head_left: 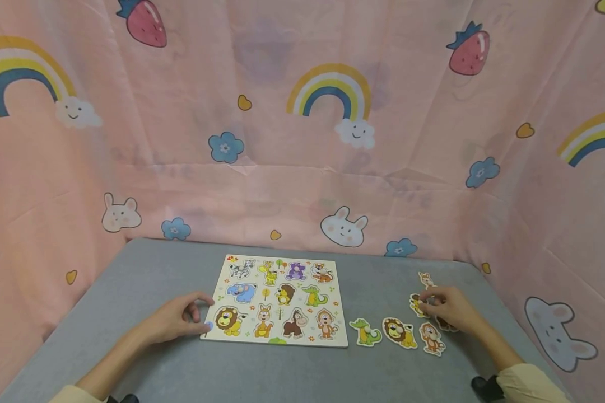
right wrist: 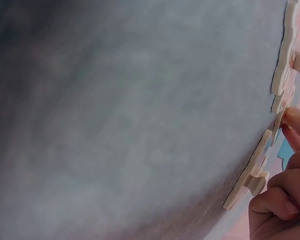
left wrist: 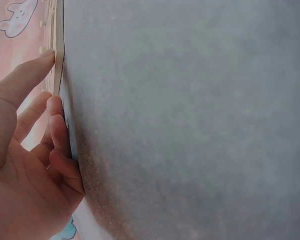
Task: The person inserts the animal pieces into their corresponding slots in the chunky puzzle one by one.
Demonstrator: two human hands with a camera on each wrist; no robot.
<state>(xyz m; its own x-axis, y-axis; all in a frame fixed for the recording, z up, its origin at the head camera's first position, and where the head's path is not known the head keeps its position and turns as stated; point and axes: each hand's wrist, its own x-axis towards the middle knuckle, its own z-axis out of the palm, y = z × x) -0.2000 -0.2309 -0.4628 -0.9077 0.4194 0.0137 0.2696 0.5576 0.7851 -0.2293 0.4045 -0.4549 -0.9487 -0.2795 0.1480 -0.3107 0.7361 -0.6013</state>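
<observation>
Your left hand (head_left: 181,319), relaxed, rests thumb and forefinger at the edge of the puzzle board (head_left: 269,305). Your right hand (head_left: 451,308) appears to pinch a half-hidden puzzle piece (head_left: 415,306).

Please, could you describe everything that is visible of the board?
The board is a thin, pale rectangle, apparently wooden, showing colourful cartoon animals in three rows: four, three, four. Tiny trees stand between them. It lies flat on the grey table, left of the loose pieces. The left grip touches its left edge.
</observation>
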